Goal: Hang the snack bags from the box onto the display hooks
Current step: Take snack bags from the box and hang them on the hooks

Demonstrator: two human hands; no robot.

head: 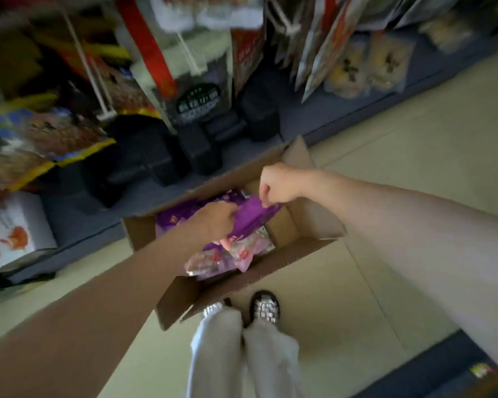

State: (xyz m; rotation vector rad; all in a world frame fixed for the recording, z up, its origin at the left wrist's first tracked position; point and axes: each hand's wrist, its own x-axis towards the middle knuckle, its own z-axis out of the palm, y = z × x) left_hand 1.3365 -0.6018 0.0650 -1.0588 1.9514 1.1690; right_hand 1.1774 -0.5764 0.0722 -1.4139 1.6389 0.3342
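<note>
An open cardboard box [305, 222] stands on the floor in front of my feet. Inside lie several purple snack bags [227, 257]. Both hands are over the box on one purple snack bag [250, 216]. My left hand [216, 219] grips the bag's lower part. My right hand [276, 183] pinches its top edge with curled fingers. White display hooks [89, 67] stick out of the rack at the upper left, with other snack bags hanging around them. The view is blurred.
The display rack [161, 81] fills the top of the view with hanging bags and dark packs on its bottom shelf. A white carton [18, 231] sits at the left. My shoes [263, 307] stand just behind the box on the pale tiled floor [400, 156].
</note>
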